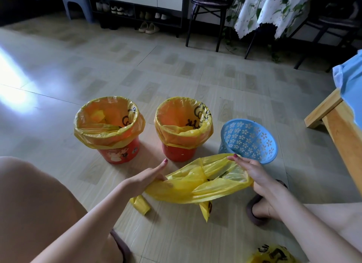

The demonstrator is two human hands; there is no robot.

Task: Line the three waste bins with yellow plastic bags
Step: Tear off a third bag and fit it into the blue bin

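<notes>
A: Head view. Status on bin three?

B: Two orange bins already lined: left bin (115, 133) and middle bin (181, 133), yellow liners folded over both rims. Blue basket (249, 140), right of centre, is bare. Looks like the last one to do.

A: Where's the bag?

B: Yellow bag (197, 184) sits lower centre, stretched between both hands, long axis roughly left-right, tilted up toward the right. Left hand (148, 177) bunches the left end, index finger sticking out straight. Right hand (248, 171) pinches the upper right edge, fingers curled on the film. Mouth seems partly pulled apart; can't tell how far.

A: Key geometry?

B: Basket lies just above and right of the bag, tipped so its opening faces the camera. Right hand is nearer, almost at the near rim; left hand is well off to the left. My read: the bag has to go up-right, right side leading.

A: Loose stuff?

B: Folded yellow piece (140, 205) on the floor (195, 76) below the left hand, apart from the bag.
</notes>
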